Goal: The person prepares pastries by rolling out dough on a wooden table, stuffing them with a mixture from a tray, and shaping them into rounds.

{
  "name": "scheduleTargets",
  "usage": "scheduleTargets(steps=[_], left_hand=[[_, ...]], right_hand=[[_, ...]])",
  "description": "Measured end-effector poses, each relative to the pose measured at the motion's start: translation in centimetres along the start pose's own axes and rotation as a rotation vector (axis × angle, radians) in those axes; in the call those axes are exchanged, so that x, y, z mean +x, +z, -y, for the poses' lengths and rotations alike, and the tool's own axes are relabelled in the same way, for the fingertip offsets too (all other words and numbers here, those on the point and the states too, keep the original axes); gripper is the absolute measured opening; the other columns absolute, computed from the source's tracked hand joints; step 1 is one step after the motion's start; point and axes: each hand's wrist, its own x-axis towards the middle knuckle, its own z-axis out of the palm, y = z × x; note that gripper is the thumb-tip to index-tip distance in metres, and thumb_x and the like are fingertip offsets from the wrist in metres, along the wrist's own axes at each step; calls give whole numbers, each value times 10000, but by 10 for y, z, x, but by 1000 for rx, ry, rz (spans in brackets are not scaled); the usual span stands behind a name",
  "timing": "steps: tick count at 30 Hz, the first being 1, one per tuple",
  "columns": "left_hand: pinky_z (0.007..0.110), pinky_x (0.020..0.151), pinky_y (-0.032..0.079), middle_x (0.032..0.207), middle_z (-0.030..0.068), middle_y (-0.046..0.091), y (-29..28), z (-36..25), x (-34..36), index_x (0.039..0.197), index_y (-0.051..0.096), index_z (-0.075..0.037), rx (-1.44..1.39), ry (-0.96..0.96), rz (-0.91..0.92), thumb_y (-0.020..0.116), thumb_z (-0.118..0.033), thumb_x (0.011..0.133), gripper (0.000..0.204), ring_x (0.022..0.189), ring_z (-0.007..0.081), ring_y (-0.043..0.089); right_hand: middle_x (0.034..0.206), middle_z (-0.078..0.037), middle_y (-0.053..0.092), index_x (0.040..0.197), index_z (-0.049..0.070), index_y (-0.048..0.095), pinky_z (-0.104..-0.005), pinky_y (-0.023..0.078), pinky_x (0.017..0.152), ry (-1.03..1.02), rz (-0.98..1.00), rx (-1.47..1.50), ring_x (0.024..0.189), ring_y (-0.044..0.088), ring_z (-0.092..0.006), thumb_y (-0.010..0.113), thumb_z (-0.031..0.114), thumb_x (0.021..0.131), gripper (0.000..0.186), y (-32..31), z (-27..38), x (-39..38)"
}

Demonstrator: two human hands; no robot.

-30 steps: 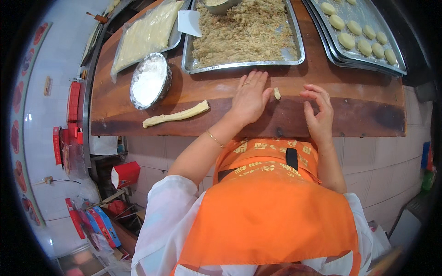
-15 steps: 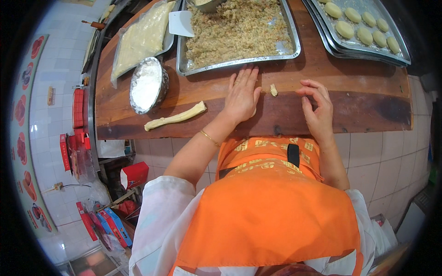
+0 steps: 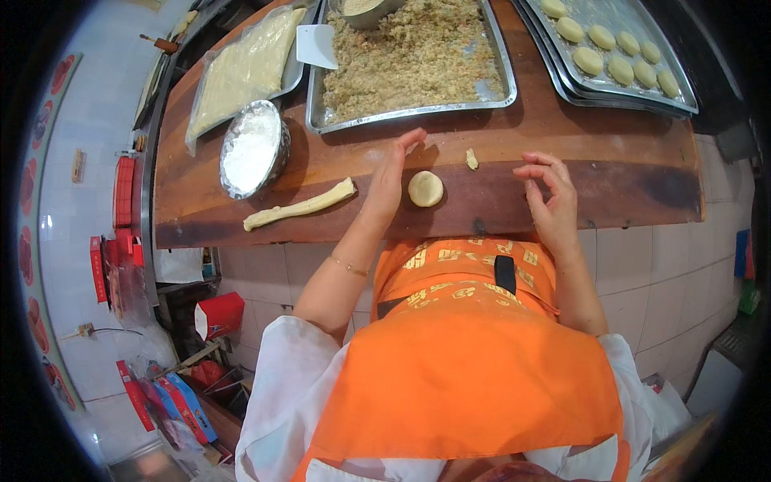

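A round, flattened dough disc (image 3: 426, 189) lies on the wooden table (image 3: 658, 193) between my hands. My left hand (image 3: 389, 173) is tipped onto its side just left of the disc, fingers stretched out and holding nothing. My right hand (image 3: 550, 197) is to the right, fingers loosely bent and apart, empty. A small dough scrap (image 3: 471, 158) sits between the disc and my right hand. A long dough strip (image 3: 297, 205) lies left of my left hand. Behind it stands a metal bowl of white powder (image 3: 250, 149).
A tray of crumbly mixture (image 3: 405, 76) holds a bowl (image 3: 369, 14) and a white scraper (image 3: 316, 45). Bagged dough (image 3: 241, 72) is at back left; stacked trays (image 3: 683, 95) with several dough rounds at back right. Red boxes (image 3: 217, 313) are below left.
My left hand has lifted from lying flat and moved left, turning on edge, uncovering the dough disc. My right hand has stayed in much the same place.
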Motion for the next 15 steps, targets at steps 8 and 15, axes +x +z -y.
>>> scheduleTargets(steps=[8,15], left_hand=[[434,1167,319,1413,164,560,17,-7,11,1406,524,-18,507,201,-6,410,-394,1068,518,1379,292,465],[484,1197,257,1494,189,473,39,-1,32,1498,409,-64,1135,378,175,532,-371,1005,593,1419,345,404]], right_hand=[[1179,-99,635,959,45,705,-301,533,768,83,67,98,1080,615,-239,592,-83,863,196,19,7,4],[1181,-99,639,969,38,707,-306,532,794,22,79,6,1073,618,-226,587,-85,873,197,19,0,-1]])
